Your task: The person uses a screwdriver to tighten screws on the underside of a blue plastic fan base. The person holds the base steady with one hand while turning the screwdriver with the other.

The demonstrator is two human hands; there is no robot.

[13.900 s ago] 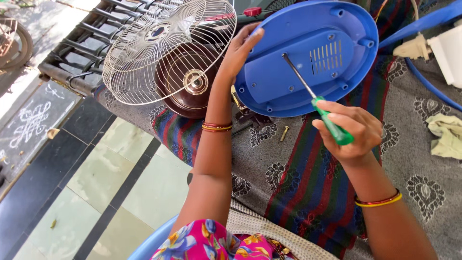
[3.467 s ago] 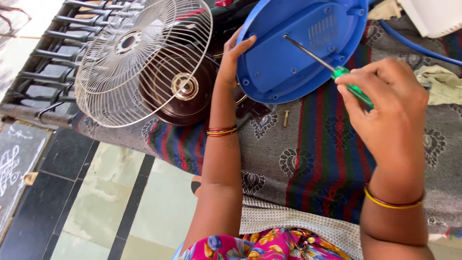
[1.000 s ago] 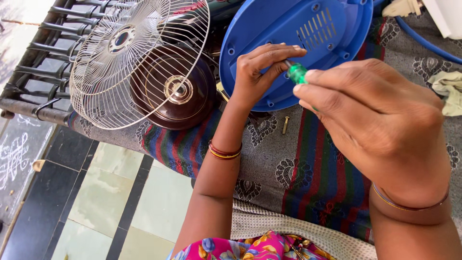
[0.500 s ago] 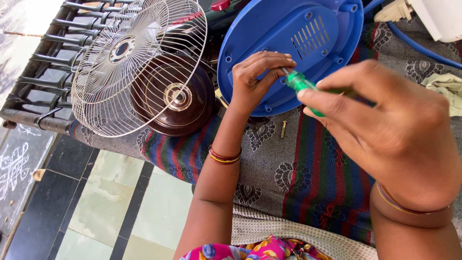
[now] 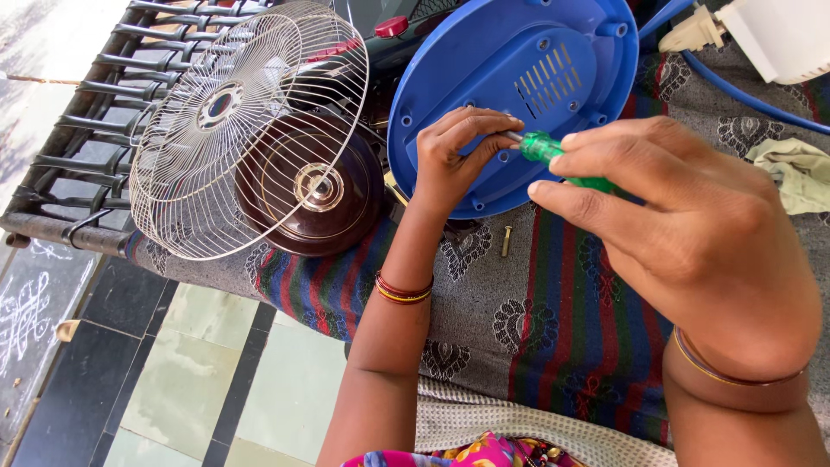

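Gripping translucent green screwdriver [image 5: 553, 156] over glossy blue base [image 5: 484, 69]
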